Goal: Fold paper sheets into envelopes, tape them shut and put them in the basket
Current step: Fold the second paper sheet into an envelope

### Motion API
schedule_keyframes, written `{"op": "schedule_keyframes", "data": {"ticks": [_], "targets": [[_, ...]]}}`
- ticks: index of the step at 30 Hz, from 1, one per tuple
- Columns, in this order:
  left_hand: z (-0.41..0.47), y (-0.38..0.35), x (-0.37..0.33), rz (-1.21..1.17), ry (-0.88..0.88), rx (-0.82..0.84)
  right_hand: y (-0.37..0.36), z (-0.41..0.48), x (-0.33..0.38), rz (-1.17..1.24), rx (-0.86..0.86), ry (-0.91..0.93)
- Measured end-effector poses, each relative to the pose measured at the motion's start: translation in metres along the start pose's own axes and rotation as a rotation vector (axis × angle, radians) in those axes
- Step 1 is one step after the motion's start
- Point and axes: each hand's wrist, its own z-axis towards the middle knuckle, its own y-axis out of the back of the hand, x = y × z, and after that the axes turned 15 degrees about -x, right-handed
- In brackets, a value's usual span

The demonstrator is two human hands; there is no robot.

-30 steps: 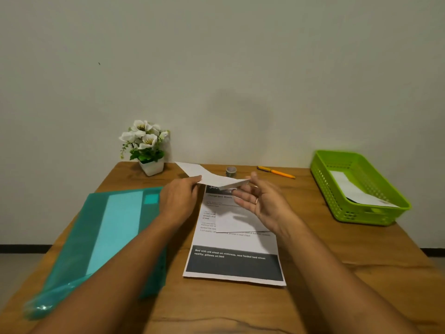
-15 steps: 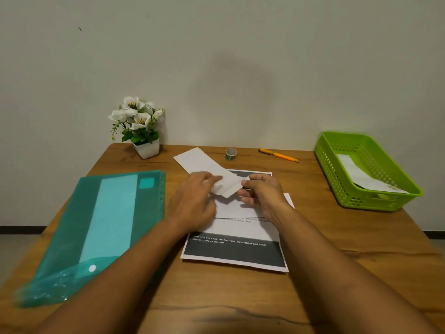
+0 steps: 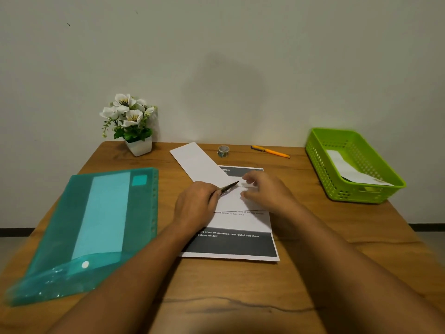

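A green see-through folder [image 3: 96,225] lies flat on the wooden table [image 3: 240,297], to the left of the left hand [image 3: 195,203]. A little white pot of white flowers [image 3: 134,126] stands far behind that hand and a bit to its left, by the wall.

The left hand rests on the paper in the middle of the table. Its fingers are curled around a thin dark pointed thing [image 3: 227,188] that sticks out toward the right hand. I cannot tell what that thing is.

A folded white paper [image 3: 197,162] lies slanted just behind the left hand, with its near end between the two hands. It lies on top of a printed sheet [image 3: 236,244], which is flat under both hands and has a dark band at the edge nearest the person. A small roll of tape [image 3: 223,151] stands behind the hands, right next to the white paper.

The right hand [image 3: 269,191] is over the printed sheet, blurry, with bent fingers. I cannot tell if it holds anything.

An orange pen [image 3: 272,152] lies behind the right hand. The green basket [image 3: 320,160] sits far to the right of it, with a white folded paper envelope [image 3: 349,169] inside.
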Motion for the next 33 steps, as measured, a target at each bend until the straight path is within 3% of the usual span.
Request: {"op": "schedule_keyframes", "data": {"ticks": [5, 15, 29, 33], "targets": [[0.0, -0.002, -0.002, 0.056, -0.046, -0.006, 0.011, 0.0, -0.002, -0.208, 0.225, 0.096], [-0.001, -0.002, -0.001, 0.074, -0.045, -0.025, 0.017, 0.005, -0.008, -0.398, 0.25, 0.176], [-0.001, 0.0, -0.004, 0.107, -0.052, -0.039, 0.034, -0.003, -0.025, -0.368, 0.189, -0.059], [0.001, 0.001, -0.008, 0.123, -0.02, -0.024, 0.03, -0.005, -0.023, -0.199, 0.167, -0.096]]}}
